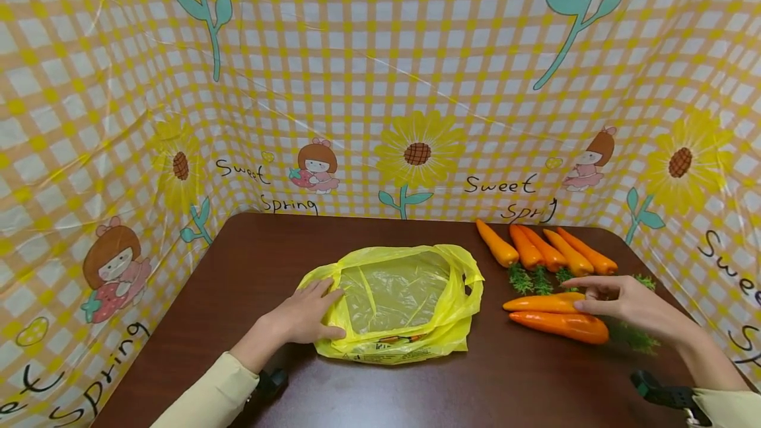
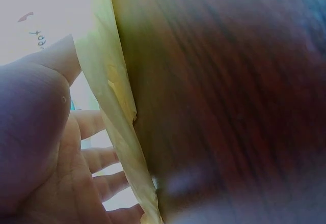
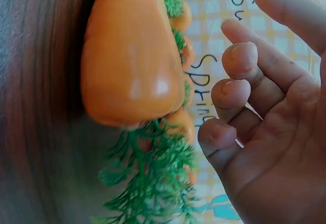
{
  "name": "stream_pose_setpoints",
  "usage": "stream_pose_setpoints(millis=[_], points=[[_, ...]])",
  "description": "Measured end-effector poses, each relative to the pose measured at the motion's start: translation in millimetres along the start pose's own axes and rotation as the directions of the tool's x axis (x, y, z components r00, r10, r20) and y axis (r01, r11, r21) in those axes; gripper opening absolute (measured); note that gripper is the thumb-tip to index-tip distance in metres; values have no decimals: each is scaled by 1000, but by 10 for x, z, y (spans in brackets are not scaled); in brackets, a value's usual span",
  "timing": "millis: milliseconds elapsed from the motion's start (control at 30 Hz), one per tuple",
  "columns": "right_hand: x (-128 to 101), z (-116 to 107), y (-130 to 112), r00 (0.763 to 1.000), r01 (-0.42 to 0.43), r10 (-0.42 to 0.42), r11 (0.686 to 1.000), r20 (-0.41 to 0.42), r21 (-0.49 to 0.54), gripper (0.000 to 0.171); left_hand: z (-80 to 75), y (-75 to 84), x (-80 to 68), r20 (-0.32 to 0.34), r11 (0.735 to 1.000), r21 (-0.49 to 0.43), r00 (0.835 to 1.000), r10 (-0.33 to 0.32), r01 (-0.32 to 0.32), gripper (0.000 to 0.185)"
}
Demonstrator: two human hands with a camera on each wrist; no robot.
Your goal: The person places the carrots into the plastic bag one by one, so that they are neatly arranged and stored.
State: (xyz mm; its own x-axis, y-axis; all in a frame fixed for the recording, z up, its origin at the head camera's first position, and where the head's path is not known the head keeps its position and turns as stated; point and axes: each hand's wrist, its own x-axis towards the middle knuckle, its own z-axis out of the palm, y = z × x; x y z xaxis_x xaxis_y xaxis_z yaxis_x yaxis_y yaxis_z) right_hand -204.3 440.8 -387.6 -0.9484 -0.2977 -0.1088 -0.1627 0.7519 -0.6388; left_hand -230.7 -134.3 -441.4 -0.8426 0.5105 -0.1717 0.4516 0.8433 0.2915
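A yellow plastic bag (image 1: 466, 325) lies on the table with its wide mouth facing up. My left hand (image 1: 306, 316) rests on the bag's left rim, fingers spread over the plastic; the left wrist view shows the yellow film (image 2: 119, 112) across those fingers. My right hand (image 1: 630, 302) hovers over two carrots to the right of the bag, its fingers loosely bent and holding nothing. Its thumb overlaps the thick end of the lighter orange carrot (image 1: 541, 302) in the head view. The redder carrot (image 1: 559, 327) lies just in front. Close up, one carrot (image 3: 132, 56) shows green leaves (image 3: 147, 178).
Several more carrots (image 1: 526, 248) lie in a row at the table's back right, leaves toward me. The brown table (image 1: 261, 256) is enclosed by a checked yellow cloth (image 1: 357, 71) at the back and both sides. Dark wrist devices (image 1: 660, 392) sit at both cuffs.
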Motion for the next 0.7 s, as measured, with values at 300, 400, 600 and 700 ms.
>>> stream_pose_setpoints(millis=[300,400,600,700], points=[[-39,-28,237,1000,-30,30,1000,0,3,41,-17,7,20,-14,1000,26,1000,-1,1,82],[-61,-29,299,999,-34,35,999,29,-27,38,7,12,0,-9,1000,24,1000,-6,6,82],[-84,-5,378,997,-37,41,998,65,-60,36,15,19,-1,-7,1000,21,1000,-4,4,82],[-73,7,373,998,-26,30,997,56,-68,36,11,21,6,-3,1000,14,1000,-9,9,82]])
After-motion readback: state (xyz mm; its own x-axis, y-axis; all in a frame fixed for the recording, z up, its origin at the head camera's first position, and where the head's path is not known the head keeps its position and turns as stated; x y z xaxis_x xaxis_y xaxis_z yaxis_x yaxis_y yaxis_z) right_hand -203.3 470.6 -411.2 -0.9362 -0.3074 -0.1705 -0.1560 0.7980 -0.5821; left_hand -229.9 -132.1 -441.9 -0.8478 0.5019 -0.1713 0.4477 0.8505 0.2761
